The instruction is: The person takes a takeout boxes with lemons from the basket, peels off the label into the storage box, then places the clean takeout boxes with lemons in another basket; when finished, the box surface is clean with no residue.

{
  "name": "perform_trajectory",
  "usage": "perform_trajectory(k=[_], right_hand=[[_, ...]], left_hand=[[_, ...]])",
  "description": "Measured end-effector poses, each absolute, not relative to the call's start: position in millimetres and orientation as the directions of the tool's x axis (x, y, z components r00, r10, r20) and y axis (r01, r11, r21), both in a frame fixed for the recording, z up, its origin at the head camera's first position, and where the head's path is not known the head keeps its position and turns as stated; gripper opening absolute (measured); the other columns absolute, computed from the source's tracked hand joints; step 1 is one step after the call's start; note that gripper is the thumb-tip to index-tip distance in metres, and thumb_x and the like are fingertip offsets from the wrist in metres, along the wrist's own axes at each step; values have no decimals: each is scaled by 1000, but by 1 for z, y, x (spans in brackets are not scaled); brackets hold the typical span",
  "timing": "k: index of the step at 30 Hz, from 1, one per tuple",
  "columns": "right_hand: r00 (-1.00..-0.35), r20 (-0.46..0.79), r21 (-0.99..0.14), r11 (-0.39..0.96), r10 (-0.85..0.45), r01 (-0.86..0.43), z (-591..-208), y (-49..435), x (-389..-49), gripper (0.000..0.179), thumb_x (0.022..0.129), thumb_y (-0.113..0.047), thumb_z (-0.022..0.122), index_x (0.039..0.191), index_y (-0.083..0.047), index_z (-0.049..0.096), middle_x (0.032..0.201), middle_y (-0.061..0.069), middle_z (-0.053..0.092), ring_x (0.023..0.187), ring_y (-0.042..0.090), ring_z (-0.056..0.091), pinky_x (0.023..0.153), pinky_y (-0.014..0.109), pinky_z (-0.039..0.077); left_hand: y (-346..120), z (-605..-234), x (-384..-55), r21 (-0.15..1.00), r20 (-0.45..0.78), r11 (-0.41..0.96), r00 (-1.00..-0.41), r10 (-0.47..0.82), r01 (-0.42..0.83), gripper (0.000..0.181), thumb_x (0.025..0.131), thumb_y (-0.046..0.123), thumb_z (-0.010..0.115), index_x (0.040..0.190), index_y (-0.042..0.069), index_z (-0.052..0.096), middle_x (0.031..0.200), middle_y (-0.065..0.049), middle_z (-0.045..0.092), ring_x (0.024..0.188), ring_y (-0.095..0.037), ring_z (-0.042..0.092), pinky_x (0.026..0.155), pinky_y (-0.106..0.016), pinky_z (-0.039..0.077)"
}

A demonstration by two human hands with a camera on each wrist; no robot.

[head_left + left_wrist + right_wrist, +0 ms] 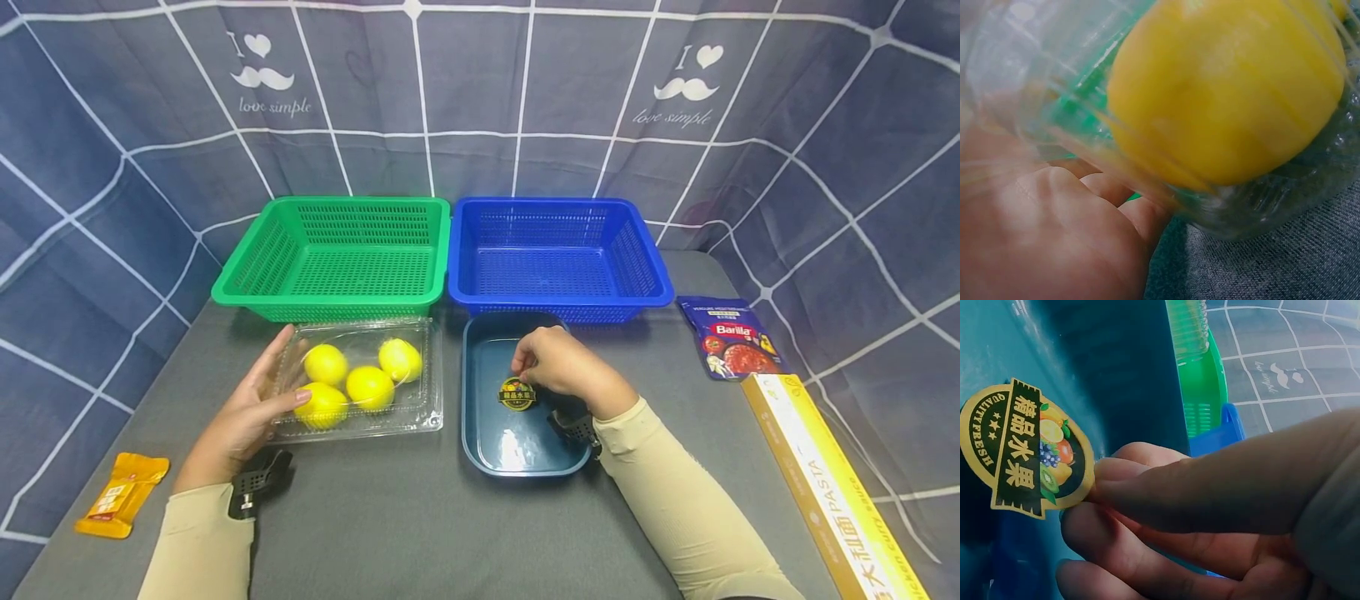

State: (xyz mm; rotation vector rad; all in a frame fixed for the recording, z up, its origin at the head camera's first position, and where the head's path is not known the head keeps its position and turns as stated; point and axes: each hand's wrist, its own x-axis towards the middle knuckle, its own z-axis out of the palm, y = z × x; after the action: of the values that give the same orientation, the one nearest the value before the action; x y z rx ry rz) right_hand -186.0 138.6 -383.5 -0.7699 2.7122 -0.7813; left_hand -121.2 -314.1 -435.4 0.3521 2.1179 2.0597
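Note:
My left hand [251, 408] grips the left side of a clear plastic fruit box [416, 417], the thumb over its top. Inside lie several yellow lemons [370, 388]; one lemon [1229, 94] fills much of the left wrist view, seen through the plastic. Over a dark teal tray [480, 442], my right hand [562, 364] pinches a black and gold fruit sticker [517, 394] between thumb and fingertip. The right wrist view shows the sticker [1025, 450] held by its edge, printed with fruit pictures and Chinese characters.
Behind stand a green basket [330, 300] and a blue basket [562, 302], side by side. A Barilla sauce pouch [731, 337] and a long yellow pasta box [832, 483] lie at the right. An orange packet [122, 496] lies at the front left.

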Motion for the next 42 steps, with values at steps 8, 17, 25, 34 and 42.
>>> perform_trajectory(k=[8,17,25,34,42], right_hand=[[-852,-52,-511,747,-522,-426,-385,141,-188,10,85,-2,85,94,-6,81,86,-4,75,84,17,66,83,39,54],[-868,-25,-552,731,-496,-402,-384,145,-190,13,88,-5,82,101,-4,81,91,0,76,92,20,69,87,42,54],[-939,62,-688,667,-338,-286,-381,152,-194,17,95,-17,79,103,-2,79,85,1,75,74,17,70,68,35,55],[-994,43,-963,260,-104,-69,-381,158,-196,29,103,-14,71,113,14,69,91,17,74,79,30,75,73,41,63],[-991,-101,-944,-322,83,69,-392,171,-199,20,107,-11,63,96,5,65,79,9,69,64,16,66,63,30,60]], left_hand=[[-314,-435,-121,999,36,21,-959,282,44,97,101,-7,63,170,37,11,175,-12,5,158,-38,5,110,-19,37],[-313,-435,-122,998,29,43,-961,277,43,98,101,-6,64,170,37,10,175,-12,4,158,-40,4,110,-19,36],[-314,-436,-121,998,45,31,-958,282,56,98,101,-7,64,170,36,10,175,-12,3,158,-40,3,110,-19,37],[-312,-434,-121,998,45,18,-959,279,52,98,100,-9,63,171,35,10,175,-14,3,157,-41,3,108,-19,39],[-313,-436,-121,998,53,1,-956,287,56,97,101,-10,61,171,31,8,175,-16,3,157,-43,2,107,-19,40]])
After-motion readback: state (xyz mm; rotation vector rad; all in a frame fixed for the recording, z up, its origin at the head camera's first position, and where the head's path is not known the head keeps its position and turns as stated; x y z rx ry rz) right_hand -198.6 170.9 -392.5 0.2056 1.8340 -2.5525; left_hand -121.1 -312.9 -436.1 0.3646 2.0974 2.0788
